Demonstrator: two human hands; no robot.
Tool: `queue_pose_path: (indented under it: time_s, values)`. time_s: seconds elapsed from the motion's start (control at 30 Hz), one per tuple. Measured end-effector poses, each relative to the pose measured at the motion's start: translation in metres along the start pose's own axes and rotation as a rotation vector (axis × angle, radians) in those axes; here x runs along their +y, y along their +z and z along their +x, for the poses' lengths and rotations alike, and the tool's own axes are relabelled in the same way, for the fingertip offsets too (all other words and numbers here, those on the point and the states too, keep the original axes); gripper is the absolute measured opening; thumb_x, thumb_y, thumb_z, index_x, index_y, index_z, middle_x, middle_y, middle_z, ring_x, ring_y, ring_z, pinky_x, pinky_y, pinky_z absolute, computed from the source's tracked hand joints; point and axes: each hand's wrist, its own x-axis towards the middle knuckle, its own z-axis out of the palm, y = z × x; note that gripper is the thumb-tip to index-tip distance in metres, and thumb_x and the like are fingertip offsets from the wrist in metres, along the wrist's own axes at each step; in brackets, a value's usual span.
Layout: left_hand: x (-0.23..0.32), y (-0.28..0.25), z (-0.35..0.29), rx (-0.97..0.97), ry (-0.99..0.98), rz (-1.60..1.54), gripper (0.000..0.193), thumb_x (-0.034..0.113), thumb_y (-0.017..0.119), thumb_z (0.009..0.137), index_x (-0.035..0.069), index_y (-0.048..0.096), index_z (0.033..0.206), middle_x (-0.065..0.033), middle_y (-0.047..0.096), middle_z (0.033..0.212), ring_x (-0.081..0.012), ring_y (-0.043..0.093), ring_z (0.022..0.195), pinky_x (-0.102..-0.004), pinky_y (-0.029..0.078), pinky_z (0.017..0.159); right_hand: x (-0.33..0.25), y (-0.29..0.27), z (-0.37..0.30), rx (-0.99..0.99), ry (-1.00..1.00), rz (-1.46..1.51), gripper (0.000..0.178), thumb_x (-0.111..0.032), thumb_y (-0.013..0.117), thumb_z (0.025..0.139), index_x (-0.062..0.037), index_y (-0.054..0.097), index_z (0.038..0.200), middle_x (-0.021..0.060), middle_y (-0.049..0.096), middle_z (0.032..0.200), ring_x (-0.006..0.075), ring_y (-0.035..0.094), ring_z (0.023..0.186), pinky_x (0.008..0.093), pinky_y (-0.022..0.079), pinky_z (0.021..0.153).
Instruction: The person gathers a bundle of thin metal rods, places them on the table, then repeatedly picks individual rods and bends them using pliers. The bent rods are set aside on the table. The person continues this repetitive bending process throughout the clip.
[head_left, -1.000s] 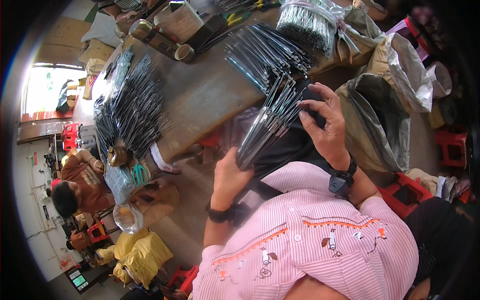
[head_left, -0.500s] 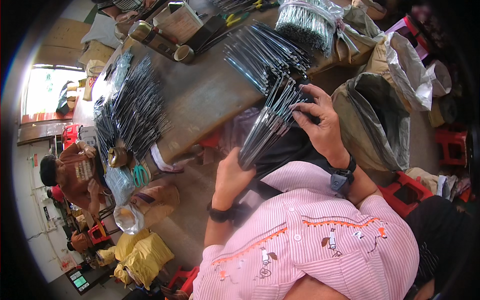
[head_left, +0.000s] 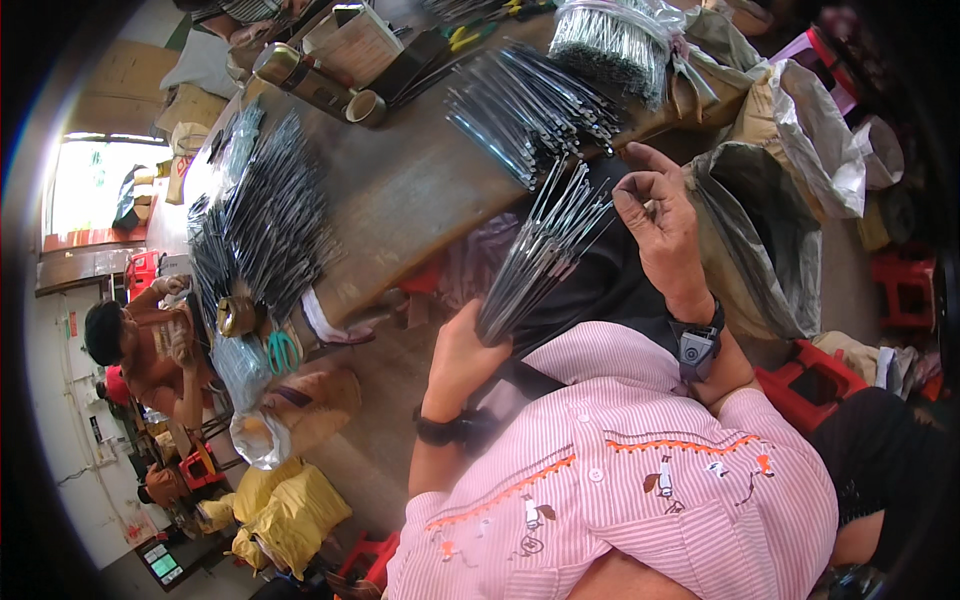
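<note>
My left hand [head_left: 468, 345] is closed round the lower end of a fanned bundle of thin dark metal rods [head_left: 545, 245]; their bright tips, some with small loops, spread up toward the table edge. To the right of those tips is my right hand [head_left: 660, 215], raised with thumb and forefinger pressed together. Whether a thin piece sits in that pinch I cannot make out. Just beyond the bundle, a loose row of similar rods [head_left: 535, 105] lies on the worn table [head_left: 400, 190], with ends toward me.
A larger heap of dark rods [head_left: 280, 215] covers the table's left part, near teal-handled scissors [head_left: 283, 352]. A tied bundle of silvery rods [head_left: 610, 45], pliers [head_left: 690, 75] and a cup [head_left: 366, 107] stand farther back. An open sack [head_left: 755, 240] is at right; a co-worker [head_left: 150, 345] sits left.
My right hand has moved right and slightly up, away from the rod tips, and its fingers have curled in. My left hand keeps its hold on the bundle.
</note>
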Motion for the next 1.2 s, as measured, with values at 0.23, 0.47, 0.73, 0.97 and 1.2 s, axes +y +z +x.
queue_pose_path:
  time_s: [0.23,0.47,0.73,0.97,1.2]
  values:
    - [-0.009,-0.003,-0.001,-0.023,-0.026,-0.066,0.03,0.01,0.069,0.07,-0.004,0.059,0.094,-0.0146,0.061,0.076,-0.0214,0.057,0.068,-0.033,0.047,0.066,0.004,-0.003,-0.001,0.009,0.15,0.241,0.013,-0.011,0.064,0.093,-0.0006,0.064,0.101,0.0069,0.061,0.111,0.0118,0.057,0.099,0.0234,0.045,0.084]
    - [-0.013,-0.005,0.0,-0.065,-0.044,-0.092,0.032,0.012,0.07,0.07,-0.005,0.059,0.095,-0.0167,0.062,0.077,-0.0224,0.059,0.069,-0.0344,0.048,0.068,0.003,0.003,-0.018,-0.25,0.354,0.405,0.018,-0.013,0.066,0.093,0.0013,0.063,0.103,-0.001,0.064,0.088,0.0039,0.055,0.079,0.0185,0.046,0.072]
    - [-0.01,-0.009,-0.002,-0.167,-0.097,-0.161,0.032,0.011,0.068,0.069,-0.005,0.059,0.095,-0.0087,0.06,0.075,-0.015,0.055,0.069,-0.0301,0.047,0.066,-0.002,0.001,-0.012,-0.154,0.291,0.4,0.015,-0.013,0.062,0.095,0.001,0.061,0.099,-0.0011,0.063,0.087,0.004,0.056,0.081,0.0181,0.046,0.073]
    - [-0.001,-0.014,-0.003,-0.263,-0.184,-0.238,0.033,0.01,0.069,0.07,-0.006,0.059,0.097,-0.0016,0.058,0.078,-0.0097,0.051,0.072,-0.027,0.045,0.066,-0.008,0.003,-0.013,-0.137,0.28,0.478,0.016,-0.011,0.061,0.095,0.0007,0.061,0.106,-0.0005,0.061,0.092,0.0035,0.055,0.084,0.0167,0.044,0.074]
    - [0.003,-0.015,-0.003,-0.306,-0.203,-0.377,0.027,0.009,0.073,0.071,-0.001,0.061,0.093,0.0031,0.056,0.072,-0.0049,0.048,0.061,-0.0219,0.039,0.054,-0.002,0.009,-0.008,-0.132,0.05,0.289,0.018,-0.006,0.066,0.089,-0.003,0.067,0.107,-0.0032,0.052,0.089,0.0039,0.047,0.077,0.0167,0.041,0.07]
